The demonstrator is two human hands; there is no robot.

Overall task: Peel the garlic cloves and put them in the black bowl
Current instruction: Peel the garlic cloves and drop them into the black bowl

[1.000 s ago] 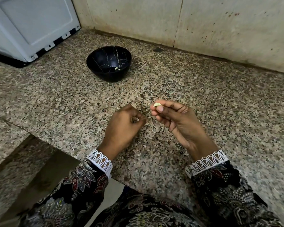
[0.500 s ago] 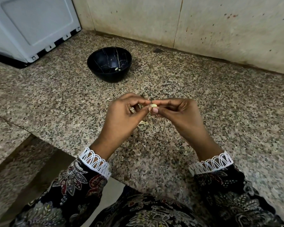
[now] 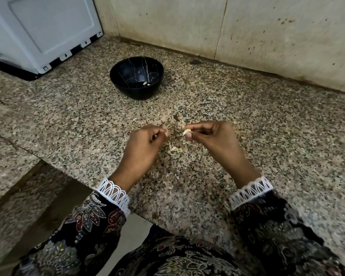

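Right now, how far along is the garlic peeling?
Done: at least one peeled clove lies in the black bowl, and shed skins lie on the granite counter. In hand: the right hand pinches a garlic clove that looks mostly bare; the left hand has its fingers pinched, perhaps on a bit of skin. Left: drop this clove into the bowl. No other unpeeled cloves can be made out.

Pale garlic clove [image 3: 186, 132] pinched above counter; black bowl [image 3: 136, 77] upright beyond, holding cloves.
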